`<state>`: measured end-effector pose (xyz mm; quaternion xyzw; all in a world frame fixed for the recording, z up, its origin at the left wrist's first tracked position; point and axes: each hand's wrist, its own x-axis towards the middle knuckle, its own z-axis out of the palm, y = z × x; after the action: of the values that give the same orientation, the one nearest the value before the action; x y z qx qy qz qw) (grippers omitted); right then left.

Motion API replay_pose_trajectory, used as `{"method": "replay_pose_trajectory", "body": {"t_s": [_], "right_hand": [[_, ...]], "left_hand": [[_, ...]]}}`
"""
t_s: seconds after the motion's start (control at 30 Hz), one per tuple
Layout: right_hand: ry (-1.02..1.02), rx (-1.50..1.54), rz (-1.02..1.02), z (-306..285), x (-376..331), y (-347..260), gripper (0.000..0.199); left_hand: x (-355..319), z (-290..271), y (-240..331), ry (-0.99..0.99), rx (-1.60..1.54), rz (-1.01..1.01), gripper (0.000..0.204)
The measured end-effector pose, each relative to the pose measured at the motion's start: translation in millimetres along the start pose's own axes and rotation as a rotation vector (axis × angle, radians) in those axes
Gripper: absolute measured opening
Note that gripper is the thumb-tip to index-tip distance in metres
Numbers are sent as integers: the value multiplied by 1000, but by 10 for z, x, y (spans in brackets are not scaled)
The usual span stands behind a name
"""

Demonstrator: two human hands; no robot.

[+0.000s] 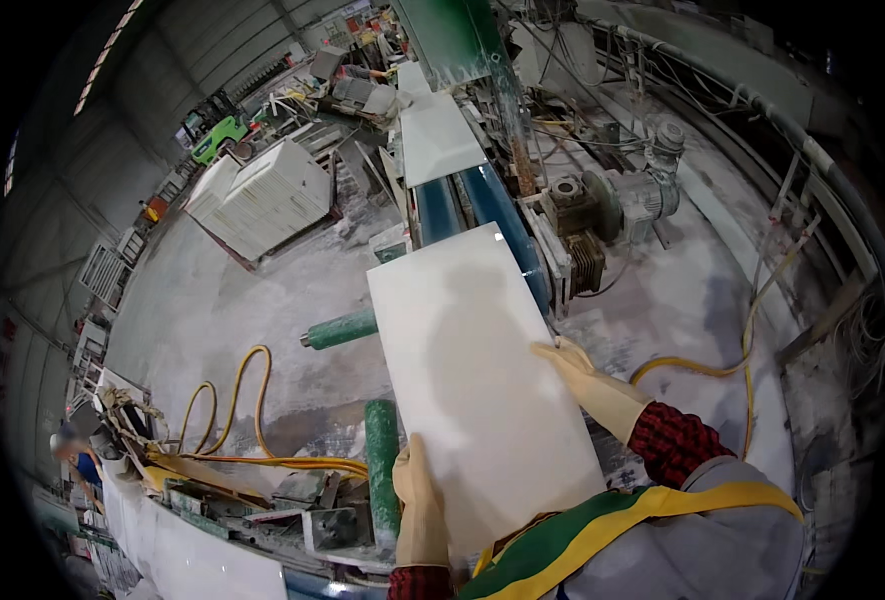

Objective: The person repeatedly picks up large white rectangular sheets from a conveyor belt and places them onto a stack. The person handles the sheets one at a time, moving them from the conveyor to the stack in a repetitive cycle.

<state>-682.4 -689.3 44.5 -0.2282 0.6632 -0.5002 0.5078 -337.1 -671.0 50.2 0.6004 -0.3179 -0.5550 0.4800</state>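
Note:
A large white stone slab (473,370) lies tilted in front of me, its far end over a blue conveyor belt (483,205). My left hand (421,505), in a pale yellow glove, grips the slab's near left edge. The right edge of the slab is held by my right hand (588,380), also gloved, with a red checked sleeve behind it. A second white slab (438,135) rides farther up the same belt. Green rollers (383,460) stick out to the left of the slab I hold.
A grey motor and gear unit (613,205) sits right of the belt. Yellow hoses (243,420) loop over the dusty floor at left. Stacked white slabs (263,200) stand on a pallet beyond, with a green forklift (218,135) behind. A person (73,455) stands at far left.

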Motion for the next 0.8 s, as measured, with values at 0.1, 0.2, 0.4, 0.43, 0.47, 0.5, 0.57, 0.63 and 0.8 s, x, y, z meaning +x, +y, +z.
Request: {"method": "replay_pose_trajectory", "body": {"t_s": [0.1, 0.2, 0.4, 0.43, 0.47, 0.5, 0.57, 0.63, 0.8], "right_hand": [[-31, 112, 7, -91, 647, 212, 57], [92, -18, -5, -35, 989, -37, 63], [252, -313, 6, -187, 2005, -369, 66], [252, -344, -8, -177, 2193, -391, 66], [227, -300, 38, -51, 2260, -499, 67], [210, -251, 86, 104, 2222, -720, 68], [190, -230, 89, 104, 2353, -836, 62], [144, -314, 1, -54, 2622, -676, 50], [-9, 153, 45, -315, 2457, -179, 50]], "left_hand": [[623, 250, -191, 7, 35, -29, 44], [1142, 600, -173, 40, 110, -69, 46], [1923, 1345, 576, -212, 371, -89, 54], [2053, 1414, 600, -195, 348, -80, 53], [2193, 1441, 615, -171, 339, -79, 53], [2287, 1468, 683, -165, 379, -94, 52], [2454, 1657, 885, -198, 457, -110, 50], [2881, 1658, 488, -231, 360, -125, 51], [3145, 1800, 497, -281, 198, -290, 57]]}}
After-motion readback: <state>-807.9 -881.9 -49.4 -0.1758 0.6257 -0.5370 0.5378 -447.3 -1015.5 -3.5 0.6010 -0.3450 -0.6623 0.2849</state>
